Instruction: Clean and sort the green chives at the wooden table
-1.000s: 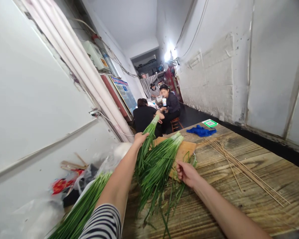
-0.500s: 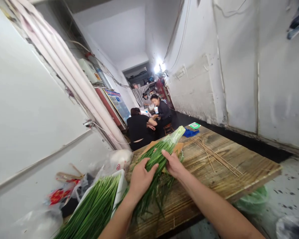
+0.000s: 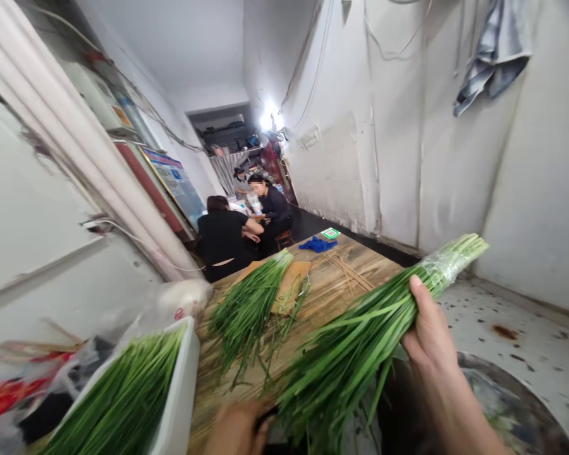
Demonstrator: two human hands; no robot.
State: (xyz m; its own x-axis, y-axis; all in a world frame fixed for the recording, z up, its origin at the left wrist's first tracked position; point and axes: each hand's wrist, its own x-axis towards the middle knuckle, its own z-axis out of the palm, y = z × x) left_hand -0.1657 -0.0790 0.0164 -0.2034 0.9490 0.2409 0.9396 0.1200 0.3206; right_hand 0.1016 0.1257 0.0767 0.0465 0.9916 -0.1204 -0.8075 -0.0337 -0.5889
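My right hand (image 3: 429,328) is closed around a bundle of garlic chives (image 3: 360,335), lifted off the right side of the table. Clear plastic wrap (image 3: 446,265) binds its pale stem end, which points up and right; the green leaves hang down to the left. Low at the front edge, my left hand (image 3: 237,426) is blurred, its fingers curled near something dark under the leaf tips. Another pile of chives (image 3: 253,300) lies on the table, partly over a brown board (image 3: 291,284).
A white box (image 3: 183,379) full of chives stands at left beside plastic bags (image 3: 184,300). Thin sticks (image 3: 348,272), a blue cloth (image 3: 318,244) and a code card (image 3: 330,233) lie on the wooden table (image 3: 208,392). A round bin (image 3: 526,404) is below right. People sit beyond.
My right hand has lifted a wrapped bundle off the pile and carried it right. My left hand has let go of the chives and dropped to the front edge. The view has turned right.
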